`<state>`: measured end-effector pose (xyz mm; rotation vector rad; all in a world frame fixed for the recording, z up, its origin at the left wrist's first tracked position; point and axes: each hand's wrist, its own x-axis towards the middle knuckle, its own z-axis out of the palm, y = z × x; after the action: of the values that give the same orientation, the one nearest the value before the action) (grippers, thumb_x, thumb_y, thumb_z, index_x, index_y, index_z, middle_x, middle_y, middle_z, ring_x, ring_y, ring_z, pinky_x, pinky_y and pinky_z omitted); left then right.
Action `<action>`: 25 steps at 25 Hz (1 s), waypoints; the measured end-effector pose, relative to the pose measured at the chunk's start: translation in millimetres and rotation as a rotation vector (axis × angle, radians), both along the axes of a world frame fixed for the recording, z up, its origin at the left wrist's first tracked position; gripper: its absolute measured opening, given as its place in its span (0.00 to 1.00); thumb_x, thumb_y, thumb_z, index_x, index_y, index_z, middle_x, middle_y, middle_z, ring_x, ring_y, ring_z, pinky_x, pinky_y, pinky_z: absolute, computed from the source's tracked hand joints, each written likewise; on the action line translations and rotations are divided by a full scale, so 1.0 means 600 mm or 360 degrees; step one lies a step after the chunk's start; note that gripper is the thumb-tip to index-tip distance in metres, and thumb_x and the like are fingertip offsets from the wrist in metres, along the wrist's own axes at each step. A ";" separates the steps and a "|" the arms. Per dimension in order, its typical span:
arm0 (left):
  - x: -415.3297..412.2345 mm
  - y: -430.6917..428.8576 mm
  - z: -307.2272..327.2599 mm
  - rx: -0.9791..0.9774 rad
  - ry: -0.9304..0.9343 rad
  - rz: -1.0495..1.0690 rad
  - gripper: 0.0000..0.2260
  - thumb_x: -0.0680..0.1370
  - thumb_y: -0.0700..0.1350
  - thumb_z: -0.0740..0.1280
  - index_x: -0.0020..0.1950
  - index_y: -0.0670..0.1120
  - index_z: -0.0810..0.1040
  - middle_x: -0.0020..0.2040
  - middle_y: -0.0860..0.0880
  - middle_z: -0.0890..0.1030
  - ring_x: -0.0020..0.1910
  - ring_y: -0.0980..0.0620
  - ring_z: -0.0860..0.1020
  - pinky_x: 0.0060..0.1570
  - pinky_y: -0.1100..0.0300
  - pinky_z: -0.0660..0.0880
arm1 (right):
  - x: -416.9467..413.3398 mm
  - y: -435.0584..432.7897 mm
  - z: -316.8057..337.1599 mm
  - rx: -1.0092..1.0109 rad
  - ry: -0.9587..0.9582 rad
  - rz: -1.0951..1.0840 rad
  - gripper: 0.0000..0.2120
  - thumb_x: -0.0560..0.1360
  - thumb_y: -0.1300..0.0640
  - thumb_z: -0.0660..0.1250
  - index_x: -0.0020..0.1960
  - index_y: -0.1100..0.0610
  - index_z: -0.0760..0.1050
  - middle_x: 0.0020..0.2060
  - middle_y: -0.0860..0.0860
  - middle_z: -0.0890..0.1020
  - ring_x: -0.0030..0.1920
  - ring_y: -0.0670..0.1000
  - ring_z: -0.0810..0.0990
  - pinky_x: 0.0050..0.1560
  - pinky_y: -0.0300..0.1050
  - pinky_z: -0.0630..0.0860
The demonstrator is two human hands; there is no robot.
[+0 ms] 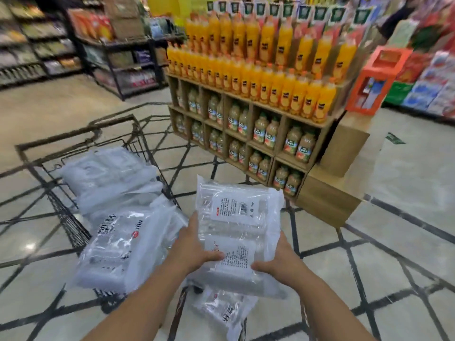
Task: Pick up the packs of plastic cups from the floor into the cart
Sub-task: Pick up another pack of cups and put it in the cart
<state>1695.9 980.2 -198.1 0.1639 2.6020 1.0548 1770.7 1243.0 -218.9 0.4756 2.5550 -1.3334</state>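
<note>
Several loaded packs (115, 183) lie in the cart (70, 223) at left, the left hand (194, 247) and right hand (280, 258) grip a held pack (236, 225) at lower centre, and a lower pack (221, 313) beneath likely remains.

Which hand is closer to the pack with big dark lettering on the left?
Left. The left hand grips the held pack on the side next to the lettered pack; the right hand grips its far side.

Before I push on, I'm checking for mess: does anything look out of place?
Yes: a pack of cups lies below the held pack, seemingly on the floor beside the cart rather than in it.
</note>
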 end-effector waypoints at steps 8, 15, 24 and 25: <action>-0.065 -0.224 0.067 0.0005 0.0042 0.0354 0.68 0.55 0.69 0.81 0.81 0.60 0.37 0.78 0.43 0.63 0.74 0.43 0.67 0.69 0.49 0.69 | -0.170 -0.208 0.085 0.0028 0.0116 0.0443 0.59 0.57 0.44 0.85 0.80 0.50 0.57 0.67 0.43 0.71 0.65 0.47 0.73 0.67 0.46 0.72; -0.123 -0.424 0.063 0.0019 0.0037 0.0537 0.70 0.52 0.73 0.79 0.80 0.60 0.36 0.80 0.46 0.61 0.75 0.44 0.66 0.72 0.45 0.66 | -0.284 -0.405 0.088 -0.0083 0.0085 0.0634 0.59 0.57 0.49 0.85 0.80 0.46 0.55 0.62 0.37 0.73 0.61 0.43 0.76 0.55 0.35 0.74; -0.172 -0.547 0.024 0.0068 -0.0018 0.0618 0.73 0.46 0.76 0.76 0.80 0.60 0.37 0.79 0.45 0.63 0.75 0.44 0.66 0.72 0.44 0.67 | -0.370 -0.528 0.061 -0.0066 -0.0093 0.0761 0.59 0.62 0.52 0.85 0.81 0.48 0.52 0.66 0.41 0.71 0.68 0.49 0.72 0.72 0.48 0.70; -0.175 -0.545 0.020 0.0081 -0.0023 0.0634 0.73 0.47 0.75 0.76 0.81 0.59 0.37 0.80 0.45 0.62 0.75 0.44 0.66 0.72 0.45 0.67 | -0.382 -0.530 0.060 -0.0045 -0.0115 0.0789 0.59 0.62 0.51 0.85 0.81 0.48 0.52 0.67 0.41 0.71 0.69 0.49 0.71 0.72 0.48 0.69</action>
<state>1590.7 652.9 -185.8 -0.3642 2.6577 1.2426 1541.2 924.7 -182.6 -0.1134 2.3714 -1.1395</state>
